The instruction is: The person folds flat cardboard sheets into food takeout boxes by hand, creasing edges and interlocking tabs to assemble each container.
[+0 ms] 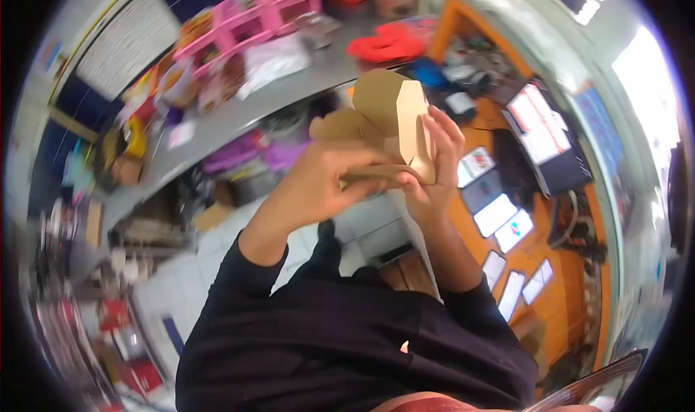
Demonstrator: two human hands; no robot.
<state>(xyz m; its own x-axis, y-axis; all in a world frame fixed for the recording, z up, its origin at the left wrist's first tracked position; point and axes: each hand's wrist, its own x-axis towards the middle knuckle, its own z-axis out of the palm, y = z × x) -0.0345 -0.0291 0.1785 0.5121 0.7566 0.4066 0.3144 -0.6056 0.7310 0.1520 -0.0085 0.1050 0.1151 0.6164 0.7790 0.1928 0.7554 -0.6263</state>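
A brown cardboard food box [376,108], partly folded with its flaps standing out, is held up in front of my chest. My right hand [438,151] grips it from the right, fingers behind the pale inner wall and thumb at the lower edge. From the left, my left hand [326,180] is closed on a lower flap of the same box, thumb below and fingers above. The fingers of that hand are slightly blurred. Part of the box is hidden behind my left hand.
A metal counter [239,112] on the left bears pink baskets [250,18], a white bag [274,63] and a red cloth-like item [387,44]. On the right, an orange-brown desk [557,267] holds several phones or tablets [496,215] and a lit screen [539,122]. White floor tiles [217,256] lie below.
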